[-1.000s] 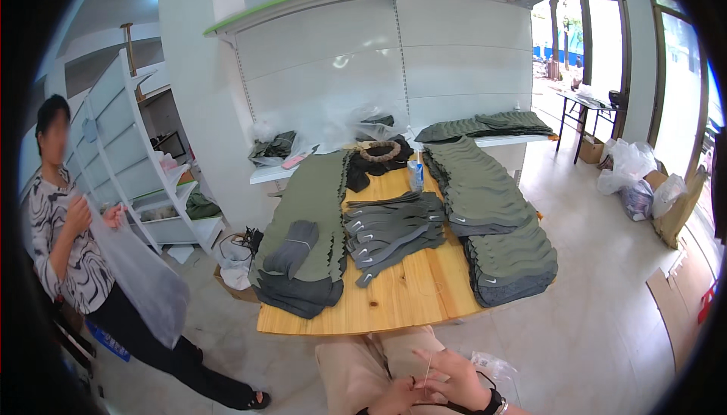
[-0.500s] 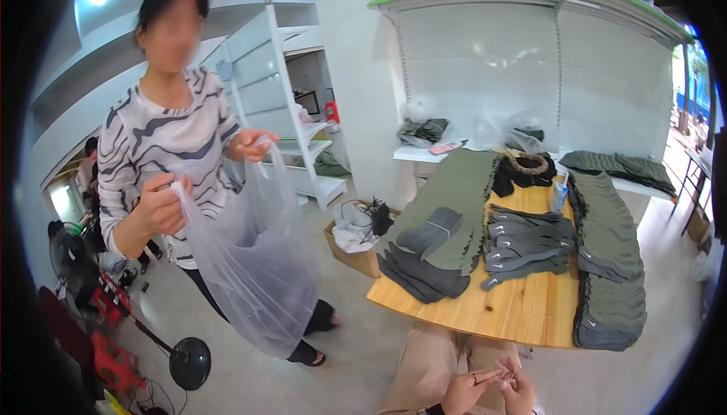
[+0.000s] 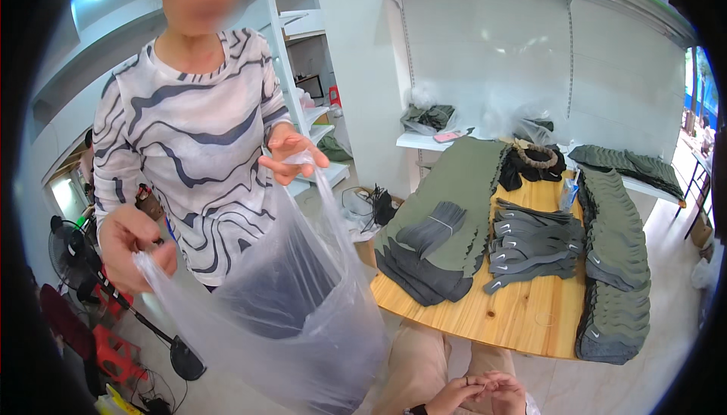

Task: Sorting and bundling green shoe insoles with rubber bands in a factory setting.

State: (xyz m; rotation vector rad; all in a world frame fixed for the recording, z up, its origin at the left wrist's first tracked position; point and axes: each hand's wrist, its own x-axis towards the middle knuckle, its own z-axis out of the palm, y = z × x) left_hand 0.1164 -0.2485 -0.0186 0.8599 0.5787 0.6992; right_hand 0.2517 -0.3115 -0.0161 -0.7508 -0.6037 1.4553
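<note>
Low in the view, over my lap, my left hand (image 3: 457, 394) and my right hand (image 3: 505, 392) meet with fingers pinched together. Whatever they hold is too small to make out. In front of them is a wooden table (image 3: 522, 333). On it lie overlapped dark grey sock-like pieces (image 3: 530, 244) with small white marks. Left of these, a banded grey bundle (image 3: 433, 224) and loose dark pieces (image 3: 420, 271) rest on a spread of green pieces (image 3: 462, 180). Along the right side runs a long row of green-grey pieces (image 3: 617, 248). A thin pale loop (image 3: 545, 319) lies near the front edge.
A person (image 3: 197, 150) in a wavy-striped top stands close on my left, spreading a large clear plastic bag (image 3: 303, 347). Behind the table are a white shelf (image 3: 424, 142), bagged green items (image 3: 432, 117) and a dark scrunched item (image 3: 522, 173). A black fan (image 3: 72, 252) and red stools (image 3: 113, 351) stand left.
The person with the bag has come closer, and the bag now hangs beside my legs. My hands have drawn together; a thin strand or loop seen between their fingers before is no longer distinct.
</note>
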